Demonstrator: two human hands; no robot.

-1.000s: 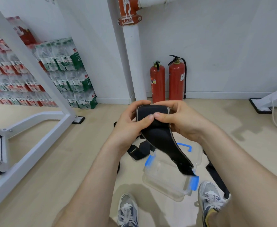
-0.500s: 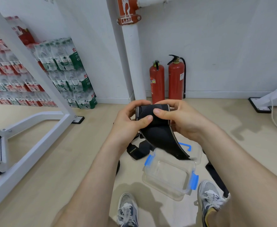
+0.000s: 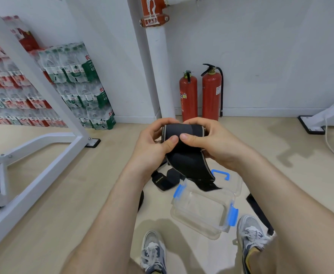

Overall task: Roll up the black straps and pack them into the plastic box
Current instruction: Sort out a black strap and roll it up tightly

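Both hands are busy w/ one black strap [image 3: 187,157]: left hand [image 3: 150,149] and right hand [image 3: 213,145] each pinch the rolled part, thumbs pressed on top. Its loose tail hangs down twd the open plastic box [image 3: 201,210] on the floor. Risk imo: a thumb slips and the roll springs loose, or a slack, fat roll leaves no room for the other straps [image 3: 163,181].
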